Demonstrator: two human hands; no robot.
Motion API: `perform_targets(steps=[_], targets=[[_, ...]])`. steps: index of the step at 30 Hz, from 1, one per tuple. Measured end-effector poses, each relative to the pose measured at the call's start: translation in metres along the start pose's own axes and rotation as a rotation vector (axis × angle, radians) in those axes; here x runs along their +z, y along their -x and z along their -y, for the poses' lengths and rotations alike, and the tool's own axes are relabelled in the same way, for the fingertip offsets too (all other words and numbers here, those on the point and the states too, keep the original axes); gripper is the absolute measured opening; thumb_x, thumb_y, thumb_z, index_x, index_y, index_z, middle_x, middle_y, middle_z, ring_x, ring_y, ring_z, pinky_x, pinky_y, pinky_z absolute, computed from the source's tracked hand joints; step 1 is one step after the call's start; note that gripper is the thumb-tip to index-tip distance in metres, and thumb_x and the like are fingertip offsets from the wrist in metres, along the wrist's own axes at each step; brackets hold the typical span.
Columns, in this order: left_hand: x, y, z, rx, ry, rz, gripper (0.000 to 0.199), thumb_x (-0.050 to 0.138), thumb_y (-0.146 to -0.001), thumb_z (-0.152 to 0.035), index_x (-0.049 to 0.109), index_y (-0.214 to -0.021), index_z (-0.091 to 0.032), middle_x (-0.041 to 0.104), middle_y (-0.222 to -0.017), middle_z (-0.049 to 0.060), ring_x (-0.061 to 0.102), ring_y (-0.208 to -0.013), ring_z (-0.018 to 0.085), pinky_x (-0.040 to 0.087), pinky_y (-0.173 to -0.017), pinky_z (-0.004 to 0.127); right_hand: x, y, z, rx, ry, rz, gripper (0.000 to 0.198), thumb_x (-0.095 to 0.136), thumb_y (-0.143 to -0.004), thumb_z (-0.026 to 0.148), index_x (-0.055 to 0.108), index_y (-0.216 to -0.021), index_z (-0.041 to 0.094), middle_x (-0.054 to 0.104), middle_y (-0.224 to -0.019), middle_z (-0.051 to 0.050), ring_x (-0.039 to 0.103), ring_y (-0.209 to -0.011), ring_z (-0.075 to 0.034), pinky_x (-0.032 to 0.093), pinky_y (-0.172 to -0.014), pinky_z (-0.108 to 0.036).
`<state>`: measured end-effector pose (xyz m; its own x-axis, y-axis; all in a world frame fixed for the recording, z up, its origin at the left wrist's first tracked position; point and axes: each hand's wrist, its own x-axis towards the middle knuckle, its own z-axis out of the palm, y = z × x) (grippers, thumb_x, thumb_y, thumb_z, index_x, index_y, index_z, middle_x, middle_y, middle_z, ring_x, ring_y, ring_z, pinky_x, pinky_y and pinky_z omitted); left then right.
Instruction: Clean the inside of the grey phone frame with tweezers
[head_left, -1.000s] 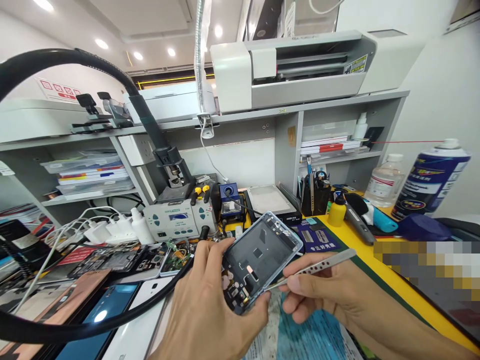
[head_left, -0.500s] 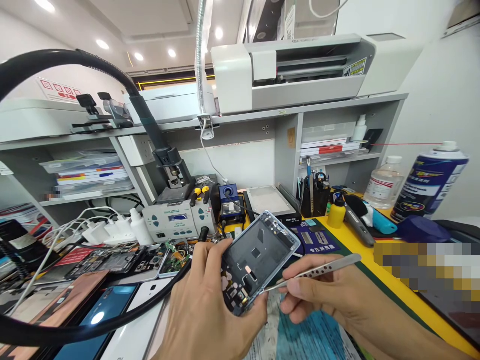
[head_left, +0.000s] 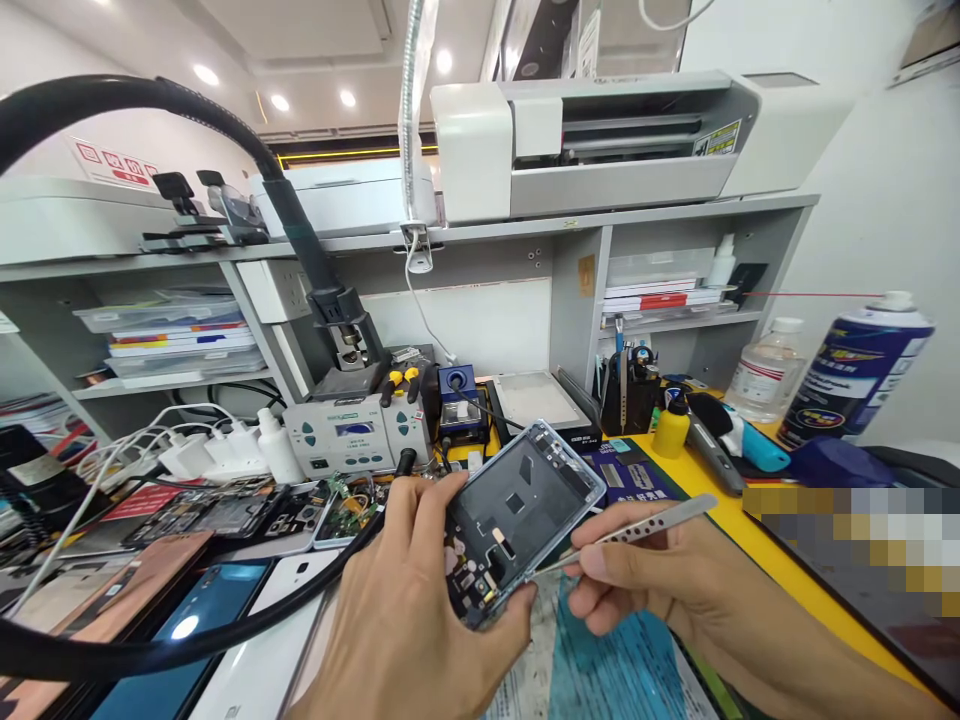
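My left hand grips an opened phone frame by its sides, fingers along the left edge and thumb at the lower right edge. The frame is tilted, its dark inner face toward me, with small parts and flex connectors at the lower end. In my right hand are metal tweezers with a row of holes, pinched between thumb and fingers. Their tips touch or nearly touch the phone's lower right edge, close to my left thumb. Exact contact at the tips is too small to tell.
A black hose arcs across the left foreground over several phones, including a blue one. Behind stands a grey rework station. At right are a yellow bottle, a clear bottle and a spray can.
The view has shifted slightly. Both hands keep their hold on the phone frame and the tweezers, whose tips stay at the same lower right edge.
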<state>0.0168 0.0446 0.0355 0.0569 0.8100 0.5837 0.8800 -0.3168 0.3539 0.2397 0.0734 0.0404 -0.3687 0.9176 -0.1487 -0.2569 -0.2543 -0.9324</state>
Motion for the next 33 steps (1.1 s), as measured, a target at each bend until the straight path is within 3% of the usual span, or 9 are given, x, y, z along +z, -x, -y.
perform_targets(steps=[27, 33], targets=[[0.0006, -0.0001, -0.0043, -0.056, 0.003, 0.047, 0.065, 0.069, -0.076, -0.045, 0.041, -0.133, -0.034, 0.051, -0.117, 0.001, 0.068, -0.09, 0.023, 0.06, -0.074, 0.046, 0.0028, -0.0002, -0.0026, 0.019, -0.041, 0.012, 0.025, 0.095, -0.072, 0.026, 0.079, -0.085, 0.012, 0.083, -0.078, -0.01, 0.08, -0.066, -0.02, 0.066, -0.062, -0.029], [0.0012, 0.0007, -0.0048, -0.056, -0.01, 0.021, 0.062, 0.068, -0.076, -0.045, 0.045, -0.132, -0.03, 0.055, -0.117, 0.004, 0.069, -0.089, 0.026, 0.06, -0.073, 0.046, 0.004, 0.0012, -0.0005, 0.017, -0.033, 0.01, 0.024, 0.094, -0.074, 0.027, 0.078, -0.086, 0.012, 0.083, -0.079, -0.01, 0.079, -0.068, -0.02, 0.066, -0.062, -0.028]])
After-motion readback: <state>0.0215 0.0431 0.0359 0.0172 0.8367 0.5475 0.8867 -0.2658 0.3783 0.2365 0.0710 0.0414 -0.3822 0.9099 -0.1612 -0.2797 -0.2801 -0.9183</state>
